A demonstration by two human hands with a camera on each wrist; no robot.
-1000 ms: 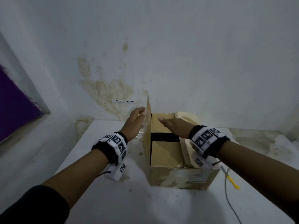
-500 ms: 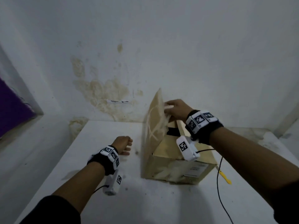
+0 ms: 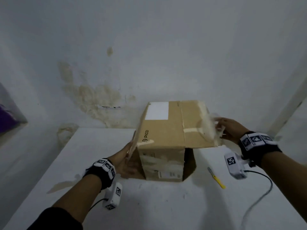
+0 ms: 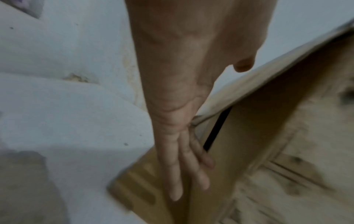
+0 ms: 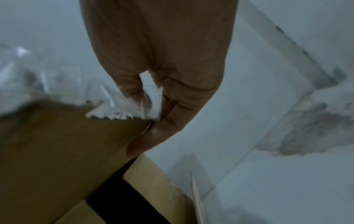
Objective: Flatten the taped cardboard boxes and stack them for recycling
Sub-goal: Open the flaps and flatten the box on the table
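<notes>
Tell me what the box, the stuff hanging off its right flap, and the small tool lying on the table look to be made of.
Box: brown corrugated cardboard, matte; creased flaps, torn facing.
Strips at the flap edge, pinched by the right hand: likely clear packing tape, glossy, translucent, crinkled.
Tool: apparently plastic, yellow handle; too small to tell more.

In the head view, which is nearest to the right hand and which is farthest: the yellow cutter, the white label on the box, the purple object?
From the right hand:
1. Yellow cutter, on the table just below the hand, right of the cardboard box.
2. White label, on the box's top, far left corner.
3. Purple object, at the picture's left edge.
</notes>
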